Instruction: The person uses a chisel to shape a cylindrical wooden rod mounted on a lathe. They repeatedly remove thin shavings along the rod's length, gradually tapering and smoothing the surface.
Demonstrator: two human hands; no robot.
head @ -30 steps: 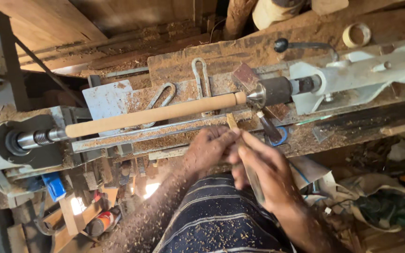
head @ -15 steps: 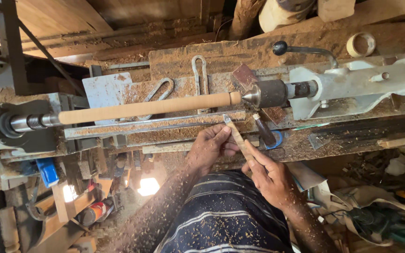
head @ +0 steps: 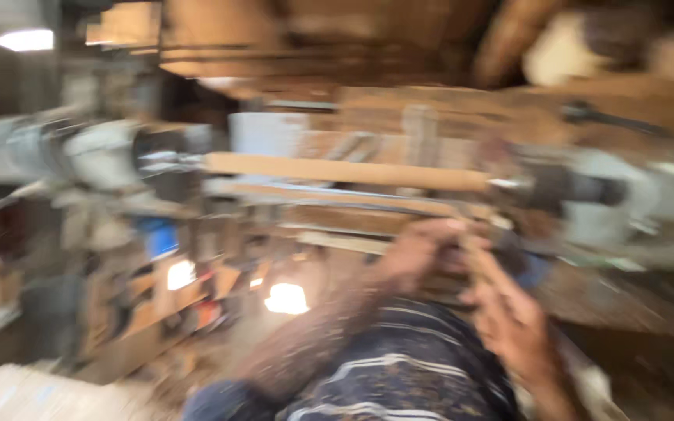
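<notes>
View has swung left, blurred; both hands (head: 462,273) grip a wooden-handled tool (head: 484,265) below the round spindle (head: 345,171).

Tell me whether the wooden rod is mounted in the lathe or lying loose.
Mounted: the wooden rod runs level between the left chuck and the right centre. Blur hides whether it spins.

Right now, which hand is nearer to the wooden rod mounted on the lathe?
Left. The left hand is just below the wooden rod, near its right end, by the tool rest. The right hand sits lower and farther back, closer to the person's body. Blur hides the grips.
</notes>
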